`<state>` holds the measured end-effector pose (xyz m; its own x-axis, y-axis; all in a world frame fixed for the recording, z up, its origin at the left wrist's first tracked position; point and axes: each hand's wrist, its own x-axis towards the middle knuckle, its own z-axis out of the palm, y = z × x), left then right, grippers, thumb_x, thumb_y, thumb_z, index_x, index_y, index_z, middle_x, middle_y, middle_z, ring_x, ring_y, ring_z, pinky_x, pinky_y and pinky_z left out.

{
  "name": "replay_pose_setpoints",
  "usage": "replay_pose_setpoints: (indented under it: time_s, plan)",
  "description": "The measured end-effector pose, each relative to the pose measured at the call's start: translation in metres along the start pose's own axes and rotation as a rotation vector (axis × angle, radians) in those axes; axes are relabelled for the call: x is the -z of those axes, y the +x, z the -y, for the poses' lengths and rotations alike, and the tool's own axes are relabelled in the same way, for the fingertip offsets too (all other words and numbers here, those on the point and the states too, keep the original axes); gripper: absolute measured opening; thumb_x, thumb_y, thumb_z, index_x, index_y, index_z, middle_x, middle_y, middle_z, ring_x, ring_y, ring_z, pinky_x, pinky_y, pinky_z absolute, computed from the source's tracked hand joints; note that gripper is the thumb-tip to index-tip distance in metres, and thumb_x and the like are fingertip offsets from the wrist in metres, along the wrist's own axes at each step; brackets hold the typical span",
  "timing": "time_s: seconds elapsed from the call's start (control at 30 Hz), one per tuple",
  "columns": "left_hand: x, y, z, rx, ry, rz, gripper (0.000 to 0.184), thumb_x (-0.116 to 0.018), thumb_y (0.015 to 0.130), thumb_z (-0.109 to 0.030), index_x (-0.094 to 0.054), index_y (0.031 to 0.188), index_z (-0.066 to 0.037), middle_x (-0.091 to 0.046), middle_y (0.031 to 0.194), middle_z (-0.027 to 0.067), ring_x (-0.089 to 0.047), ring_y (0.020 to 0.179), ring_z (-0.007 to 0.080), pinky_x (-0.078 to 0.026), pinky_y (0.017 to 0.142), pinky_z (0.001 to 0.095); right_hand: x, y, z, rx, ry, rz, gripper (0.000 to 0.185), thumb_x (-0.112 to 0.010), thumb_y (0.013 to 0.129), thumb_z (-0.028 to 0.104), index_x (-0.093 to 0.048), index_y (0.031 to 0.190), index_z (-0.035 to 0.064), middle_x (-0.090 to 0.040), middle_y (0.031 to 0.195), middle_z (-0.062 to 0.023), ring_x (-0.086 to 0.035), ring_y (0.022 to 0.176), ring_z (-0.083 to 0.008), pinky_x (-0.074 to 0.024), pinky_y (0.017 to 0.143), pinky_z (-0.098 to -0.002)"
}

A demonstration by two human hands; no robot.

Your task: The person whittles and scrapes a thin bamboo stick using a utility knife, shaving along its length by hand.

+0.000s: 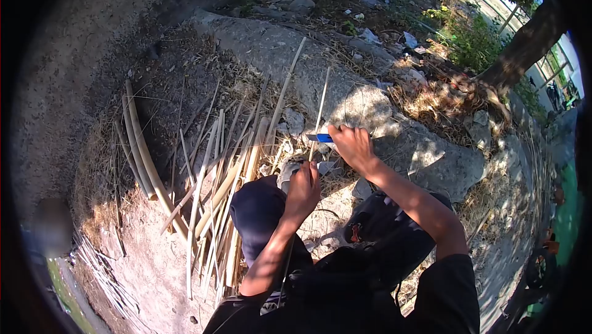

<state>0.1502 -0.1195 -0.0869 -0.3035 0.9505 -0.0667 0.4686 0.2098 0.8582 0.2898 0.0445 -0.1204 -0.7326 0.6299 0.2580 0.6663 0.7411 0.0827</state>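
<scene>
My right hand (353, 146) is closed around the blue handle of a utility knife (323, 138), its blade pointing left across a thin bamboo strip (322, 103). The blade appears to touch the strip. Just below, my left hand (302, 189) is closed in a pinch on that same strip, which rises upward past the knife and runs down along my left forearm. Beside my left knee lies a loose pile of split bamboo strips (213, 180), with thicker bamboo poles (145, 149) further left.
A long grey rock (265, 41) stretches in front of me, with dry leaves and litter behind it. A tree trunk (524, 47) stands at the upper right. More thin pale strips (111, 281) lie on the ground at the lower left.
</scene>
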Motion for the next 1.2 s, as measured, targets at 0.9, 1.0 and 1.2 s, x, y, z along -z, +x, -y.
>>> replay_pose_setpoints:
  time_s: [0.9,1.0,1.2]
  plan:
    - [0.024,0.003,-0.05,0.069,-0.438,0.289,0.041,-0.046,0.113,-0.034,-0.05,0.082,-0.007,-0.043,0.063,-0.0011,-0.04,0.054,0.01,-0.034,0.05,0.0315,0.105,0.026,-0.076,-0.696,1.542,-0.132,0.043,-0.075,0.098,0.041,-0.071,0.118,0.0028,-0.07,0.089,-0.0039,-0.045,0.053,-0.0016,-0.0298,0.045,-0.0227]
    - [0.0,-0.003,-0.026,-0.122,-0.273,0.239,0.039,-0.048,0.113,-0.031,-0.055,0.086,-0.003,-0.043,0.064,-0.0015,-0.04,0.059,0.0098,-0.035,0.055,0.0325,0.088,0.024,-0.083,-0.713,1.434,-0.228,0.043,-0.079,0.096,0.035,-0.073,0.122,0.0017,-0.076,0.097,-0.0061,-0.049,0.056,-0.0022,-0.0316,0.046,-0.0238]
    - [-0.01,-0.024,-0.008,-0.05,-0.306,0.3,0.035,-0.05,0.112,-0.027,-0.062,0.089,-0.003,-0.047,0.066,-0.0034,-0.042,0.06,0.0074,-0.034,0.055,0.0289,0.082,0.012,-0.102,-0.798,1.563,-0.165,0.04,-0.081,0.092,0.026,-0.073,0.122,0.0012,-0.076,0.097,-0.0043,-0.045,0.052,-0.001,-0.0311,0.045,-0.0238]
